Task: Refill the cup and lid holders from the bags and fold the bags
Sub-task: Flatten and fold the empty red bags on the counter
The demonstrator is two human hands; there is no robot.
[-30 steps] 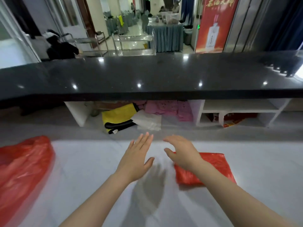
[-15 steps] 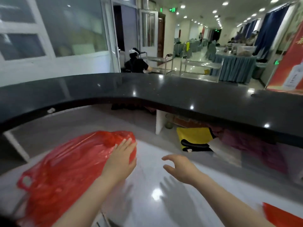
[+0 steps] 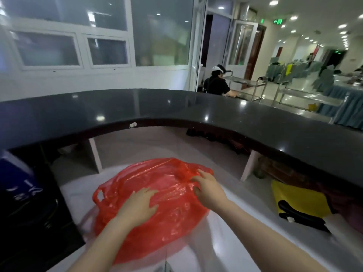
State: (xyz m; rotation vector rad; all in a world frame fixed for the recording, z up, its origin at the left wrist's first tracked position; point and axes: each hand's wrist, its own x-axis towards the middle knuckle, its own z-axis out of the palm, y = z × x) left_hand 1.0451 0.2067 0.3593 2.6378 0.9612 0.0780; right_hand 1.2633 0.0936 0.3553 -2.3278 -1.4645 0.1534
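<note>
A crumpled red plastic bag (image 3: 169,216) lies spread on the white lower counter (image 3: 222,242), its handle loops at the left end. My left hand (image 3: 138,208) rests flat on the bag's middle with the fingers stretched out. My right hand (image 3: 207,187) is at the bag's far right edge, fingers curled into the bunched plastic there. No cups, lids or holders are visible.
A black raised counter top (image 3: 176,108) curves across in front. A dark appliance (image 3: 25,213) stands at the left. A yellow and black bag (image 3: 300,205) lies under the counter at the right. A person in black sits beyond the counter by steel trolleys.
The view has swung left, away from the folded red bag. Both hands moved onto the unfolded red bag; the left now lies flat on it and the right grips its far edge.
</note>
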